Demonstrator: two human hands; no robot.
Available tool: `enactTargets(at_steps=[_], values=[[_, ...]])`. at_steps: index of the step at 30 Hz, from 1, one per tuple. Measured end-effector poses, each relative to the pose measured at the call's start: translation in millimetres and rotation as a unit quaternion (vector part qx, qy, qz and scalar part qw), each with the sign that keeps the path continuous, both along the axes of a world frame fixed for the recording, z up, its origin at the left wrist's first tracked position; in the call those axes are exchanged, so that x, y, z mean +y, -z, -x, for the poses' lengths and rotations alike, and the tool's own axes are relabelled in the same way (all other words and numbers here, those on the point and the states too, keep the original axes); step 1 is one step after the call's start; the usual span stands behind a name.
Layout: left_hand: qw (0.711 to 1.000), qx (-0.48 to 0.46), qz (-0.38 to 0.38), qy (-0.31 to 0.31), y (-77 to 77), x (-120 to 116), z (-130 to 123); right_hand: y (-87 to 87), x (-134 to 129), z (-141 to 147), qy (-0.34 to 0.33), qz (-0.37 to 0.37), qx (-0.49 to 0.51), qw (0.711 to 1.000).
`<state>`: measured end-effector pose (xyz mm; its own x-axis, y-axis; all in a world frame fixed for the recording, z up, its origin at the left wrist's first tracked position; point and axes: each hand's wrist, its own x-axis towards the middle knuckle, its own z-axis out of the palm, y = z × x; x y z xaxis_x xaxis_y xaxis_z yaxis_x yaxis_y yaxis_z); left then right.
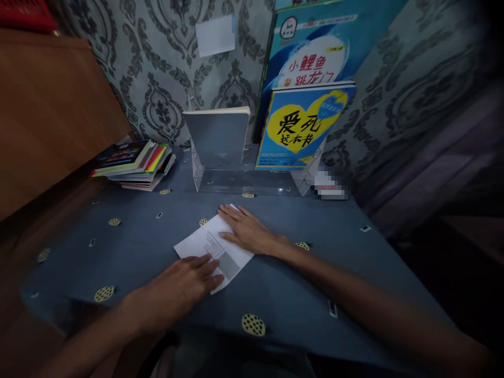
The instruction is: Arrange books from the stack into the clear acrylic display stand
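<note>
A white sheet or thin booklet (197, 241) lies at a slant on the table, with small print and a grey block on its face. My right hand (250, 231) rests flat across its upper right part, fingers stretched out and thumb apart. On the lower left edge lie the fingers of my left hand (183, 281), slightly bent and spread, pressing on the paper near the grey block. Neither hand grips it. Both palms face down, and parts of the paper are hidden beneath them.
A clear acrylic stand (248, 181) at the back holds a grey-covered book (218, 134) and a blue-and-yellow book (303, 126). A larger book (311, 52) stands behind. Stacked books (137, 163) sit at the back left. A pixelated item (331, 186) lies right of the stand.
</note>
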<state>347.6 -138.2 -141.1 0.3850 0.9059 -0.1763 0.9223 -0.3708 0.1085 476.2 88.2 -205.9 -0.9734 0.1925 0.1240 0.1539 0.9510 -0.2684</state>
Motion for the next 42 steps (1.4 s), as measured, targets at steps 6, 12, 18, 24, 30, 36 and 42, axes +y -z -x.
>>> enactTargets(at_steps=[6, 12, 18, 24, 30, 36, 42], values=[[1.000, -0.024, -0.002, -0.016, -12.5, -1, 22, -2.4, -3, -26, 0.071, -0.052, -0.005, 0.996], [0.993, 0.070, -0.022, -0.094, 8.5, -7, 65, -10.0, -24, -53, 0.131, -0.093, 0.000, 0.987], [0.995, 0.064, -0.015, -0.071, 16.7, 25, 32, -4.3, -32, -58, 0.132, -0.120, 0.037, 0.983], [0.995, 0.068, -0.060, -0.045, 24.8, 92, -13, 10.4, -24, -58, 0.107, -0.153, 0.098, 0.978], [0.983, 0.076, -0.092, -0.141, 34.2, 99, 20, 8.8, -23, -57, 0.109, -0.161, 0.095, 0.976], [0.971, 0.056, -0.113, -0.204, 37.6, 75, 55, 5.3, -23, -57, 0.105, -0.141, 0.083, 0.981], [0.965, 0.022, -0.133, -0.226, 48.7, 71, 60, 3.2, -23, -57, 0.110, -0.145, 0.075, 0.980]])
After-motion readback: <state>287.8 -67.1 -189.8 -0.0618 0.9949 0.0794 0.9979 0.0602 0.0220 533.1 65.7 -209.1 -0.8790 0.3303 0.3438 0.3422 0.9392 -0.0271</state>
